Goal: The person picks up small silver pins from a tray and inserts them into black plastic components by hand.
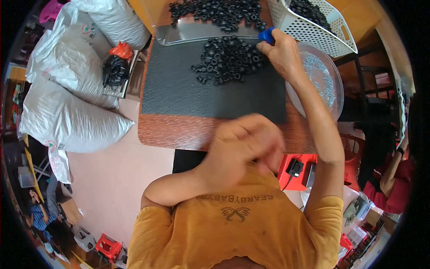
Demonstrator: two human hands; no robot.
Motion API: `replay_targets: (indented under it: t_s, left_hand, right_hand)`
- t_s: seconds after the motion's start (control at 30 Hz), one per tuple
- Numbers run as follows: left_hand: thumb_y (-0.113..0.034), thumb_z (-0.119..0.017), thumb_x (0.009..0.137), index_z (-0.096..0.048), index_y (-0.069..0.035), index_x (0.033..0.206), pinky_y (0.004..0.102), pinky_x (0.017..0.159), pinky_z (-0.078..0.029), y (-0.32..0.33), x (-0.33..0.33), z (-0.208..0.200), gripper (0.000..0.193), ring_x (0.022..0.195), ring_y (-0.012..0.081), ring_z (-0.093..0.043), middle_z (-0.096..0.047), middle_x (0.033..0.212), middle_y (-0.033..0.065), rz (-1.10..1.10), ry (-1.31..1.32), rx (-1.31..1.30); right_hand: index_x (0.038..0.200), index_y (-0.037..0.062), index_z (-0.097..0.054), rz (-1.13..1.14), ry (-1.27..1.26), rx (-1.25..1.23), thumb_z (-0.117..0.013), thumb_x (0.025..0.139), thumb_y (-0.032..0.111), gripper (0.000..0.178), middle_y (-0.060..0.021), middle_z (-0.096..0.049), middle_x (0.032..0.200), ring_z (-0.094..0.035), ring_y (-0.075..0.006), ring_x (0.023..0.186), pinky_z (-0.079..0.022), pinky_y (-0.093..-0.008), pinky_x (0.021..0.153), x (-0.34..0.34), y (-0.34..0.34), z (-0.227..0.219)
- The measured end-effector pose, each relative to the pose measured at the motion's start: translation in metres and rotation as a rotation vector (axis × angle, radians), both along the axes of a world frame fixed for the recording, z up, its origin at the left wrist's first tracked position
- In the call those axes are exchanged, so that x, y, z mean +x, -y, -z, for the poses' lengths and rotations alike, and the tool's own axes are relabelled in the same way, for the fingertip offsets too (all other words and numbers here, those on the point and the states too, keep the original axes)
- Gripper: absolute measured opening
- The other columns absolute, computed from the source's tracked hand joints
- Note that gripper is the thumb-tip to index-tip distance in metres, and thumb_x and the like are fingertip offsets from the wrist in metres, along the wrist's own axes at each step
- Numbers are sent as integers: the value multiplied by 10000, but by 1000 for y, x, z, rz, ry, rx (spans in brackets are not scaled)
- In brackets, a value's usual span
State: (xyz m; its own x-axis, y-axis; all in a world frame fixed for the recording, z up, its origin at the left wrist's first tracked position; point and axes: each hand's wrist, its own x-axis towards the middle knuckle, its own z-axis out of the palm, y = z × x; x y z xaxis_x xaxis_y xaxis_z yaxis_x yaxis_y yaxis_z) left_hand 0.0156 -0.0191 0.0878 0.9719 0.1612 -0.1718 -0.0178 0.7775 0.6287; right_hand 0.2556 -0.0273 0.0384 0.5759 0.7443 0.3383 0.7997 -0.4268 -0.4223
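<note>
My right hand [284,54] is closed on a small blue plastic piece [267,35], just right of a pile of small black rubber ring-like parts [228,60]. The pile lies on a dark mat [174,85] on the wooden table. My left hand [246,145] is raised in front of my chest, at the table's near edge. Motion blurs its fingers, which look curled, and I cannot see whether they hold anything.
A clear tray [210,38] of black parts lies beyond the mat. White perforated basket [313,36] stands at far right, above a round clear tub [339,89] of small silvery pieces. Full white sacks [67,112] stand at left. A person [389,184] is at far right.
</note>
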Motion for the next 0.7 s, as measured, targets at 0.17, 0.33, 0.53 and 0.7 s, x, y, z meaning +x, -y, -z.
replay_targets:
  t_s: [0.17,0.33,0.53,0.7]
  left_hand:
    - [-134,-521,910,-563,9,952,210,550,-428,-24,10,49,154,603,95,-524,-607,754,69,-388,-117,253]
    - [-93,-568,878,-566,13,1006,206,565,-437,-32,18,61,167,626,87,-539,-620,783,65,-517,-115,339]
    - [-78,-605,853,-570,3,1009,202,557,-436,-29,13,71,180,633,82,-544,-613,761,42,-534,-123,318]
    - [-76,-612,848,-570,-5,1012,201,554,-436,-29,9,75,184,635,77,-544,-622,784,37,-525,-147,243]
  right_hand:
    - [888,-21,-614,-108,-823,323,-657,759,66,161,-87,-652,782,-603,-152,685,-486,-276,605,-53,34,-13]
    - [959,-16,-604,-171,-1302,516,-666,753,5,216,-97,-655,888,-598,-121,729,-495,-245,623,-90,49,-3]
    - [967,-9,-597,-206,-1404,614,-661,757,-11,219,-95,-648,896,-595,-131,741,-491,-249,627,-111,49,16]
    - [1003,-8,-587,-192,-1465,673,-658,758,-19,255,-107,-642,926,-591,-144,746,-486,-259,633,-118,53,17]
